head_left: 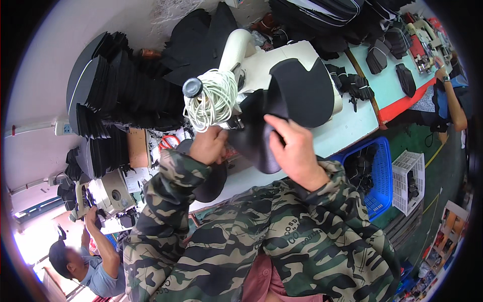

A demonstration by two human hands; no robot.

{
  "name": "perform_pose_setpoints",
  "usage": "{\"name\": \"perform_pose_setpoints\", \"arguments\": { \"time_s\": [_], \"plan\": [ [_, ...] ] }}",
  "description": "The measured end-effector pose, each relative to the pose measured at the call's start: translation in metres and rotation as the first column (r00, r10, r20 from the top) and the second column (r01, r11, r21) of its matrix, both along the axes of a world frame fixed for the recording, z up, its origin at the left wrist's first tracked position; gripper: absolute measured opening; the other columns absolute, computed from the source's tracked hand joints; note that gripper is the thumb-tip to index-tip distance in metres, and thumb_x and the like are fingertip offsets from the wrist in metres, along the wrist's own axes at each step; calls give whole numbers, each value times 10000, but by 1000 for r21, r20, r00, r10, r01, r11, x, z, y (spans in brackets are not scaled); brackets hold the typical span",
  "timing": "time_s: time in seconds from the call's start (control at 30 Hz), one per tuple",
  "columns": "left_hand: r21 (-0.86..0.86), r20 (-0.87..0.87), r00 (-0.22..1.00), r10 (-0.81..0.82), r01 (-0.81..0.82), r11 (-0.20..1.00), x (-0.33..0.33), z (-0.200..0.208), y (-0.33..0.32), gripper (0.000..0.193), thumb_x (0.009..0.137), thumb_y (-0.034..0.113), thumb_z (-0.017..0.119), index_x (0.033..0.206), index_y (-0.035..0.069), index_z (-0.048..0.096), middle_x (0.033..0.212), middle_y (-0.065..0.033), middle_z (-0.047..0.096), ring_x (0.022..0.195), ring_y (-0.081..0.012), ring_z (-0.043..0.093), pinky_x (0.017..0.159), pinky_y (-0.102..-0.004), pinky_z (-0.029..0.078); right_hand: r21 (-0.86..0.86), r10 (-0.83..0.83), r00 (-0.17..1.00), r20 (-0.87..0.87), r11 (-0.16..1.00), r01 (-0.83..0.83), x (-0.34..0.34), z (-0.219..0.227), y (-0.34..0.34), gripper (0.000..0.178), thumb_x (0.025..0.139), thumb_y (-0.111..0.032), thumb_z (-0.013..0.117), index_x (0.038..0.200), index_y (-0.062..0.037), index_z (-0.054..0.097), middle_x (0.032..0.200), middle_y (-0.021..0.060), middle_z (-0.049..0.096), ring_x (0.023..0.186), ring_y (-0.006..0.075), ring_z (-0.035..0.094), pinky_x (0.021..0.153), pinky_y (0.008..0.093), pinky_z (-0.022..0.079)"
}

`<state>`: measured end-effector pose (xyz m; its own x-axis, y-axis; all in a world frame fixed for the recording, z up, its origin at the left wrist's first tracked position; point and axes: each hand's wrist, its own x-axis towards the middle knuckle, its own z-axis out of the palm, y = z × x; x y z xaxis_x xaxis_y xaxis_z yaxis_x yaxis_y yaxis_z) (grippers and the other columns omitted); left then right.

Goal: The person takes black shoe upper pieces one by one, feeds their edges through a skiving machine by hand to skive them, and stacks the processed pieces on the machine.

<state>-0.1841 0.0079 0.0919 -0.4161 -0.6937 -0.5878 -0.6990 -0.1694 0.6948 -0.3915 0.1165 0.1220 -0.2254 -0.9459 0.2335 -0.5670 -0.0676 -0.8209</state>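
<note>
A pale sewing machine stands before me, a coil of white cord hanging around its head. Under the head, a dark, flexible black panel curves down over the near side of the bed. My left hand is closed at the panel's left edge beside the cord; its fingertips are partly hidden. On the right, my right hand lies over the panel with index finger and thumb stretched apart. A broad notched black piece rests on the machine's bed, beyond my right hand.
Tall stacks of black pieces fill the left side. Red-handled scissors lie left of my left hand. A blue basket and a white crate stand at right. Co-workers sit at lower left and far right.
</note>
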Motion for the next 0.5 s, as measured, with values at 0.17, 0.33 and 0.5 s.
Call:
{"name": "perform_pose_setpoints", "arguments": {
  "time_s": [0.17, 0.33, 0.5],
  "plan": [
    [-122, -138, 986, -90, 73, 990, 12, -18, 5, 246, 968, 193, 492, 919, -28, 588, 581, -105, 610, 431, -189, 589, 425, -318, 455, -33, -21, 999, -27, 999, 20, -50, 21, 6, 307, 823, 51, 560, 1101, -29, 663, 887, 178, 646, 754, 329, 650, 663, 366, 501],
    [-496, 650, 672, -356, 729, 472, 102, -17, -8, 303, 820, 206, 674, 1100, 115, 605, 887, -126, 659, 657, -329, 656, 549, -440, 520, -438, -269, 899, -346, 893, 98, -84, 63, -6, 406, 732, 111, 527, 1074, -37, 689, 1086, 131, 669, 952, 303, 653, 804, 344, 522],
    [-446, 716, 582, -385, 806, 389, 112, -31, 0, 299, 834, 170, 610, 1126, 116, 574, 1023, -96, 638, 715, -292, 668, 559, -407, 533, -82, 165, 928, -333, 976, -202, -47, -10, 3, 192, 741, -56, 655, 931, -62, 680, 1096, 97, 646, 937, 299, 618, 802, 392, 519]
  ]
}}
